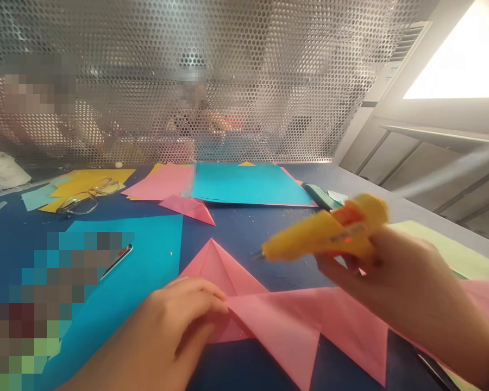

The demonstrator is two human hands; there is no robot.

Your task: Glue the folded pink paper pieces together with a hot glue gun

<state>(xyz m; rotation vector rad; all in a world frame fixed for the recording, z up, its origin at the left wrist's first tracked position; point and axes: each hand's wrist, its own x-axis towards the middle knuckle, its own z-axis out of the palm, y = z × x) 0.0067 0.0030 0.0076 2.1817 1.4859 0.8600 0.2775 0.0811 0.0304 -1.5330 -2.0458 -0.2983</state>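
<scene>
The dark blue counter [244, 233] carries sheets of coloured paper, with a perforated metal screen [187, 81] standing along its far edge. A large teal sheet [248, 184] lies flat near the screen, another teal sheet [146, 255] lies nearer on the left, and a pair of glasses [87, 196] rests on yellow paper [93, 176] at far left.

The folded pink paper [293, 320] lies flat on the counter at near centre, its triangular flaps pointing away and downward. The left hand [179, 320] lies on it with fingers gently curled and mostly closed, fingertips pressing the fold where two flaps meet. The right hand [407, 288] is closed around the grip of a yellow glue gun [330, 231], held above the paper with its nozzle pointing left, apart from the sheet; whether a finger rests on the trigger is blurred.

Judged from this layout, the gluing goes best if the pressing fingertips stay clear of the seam, the nozzle comes low to the fold, and only a thin bead is laid.
</scene>
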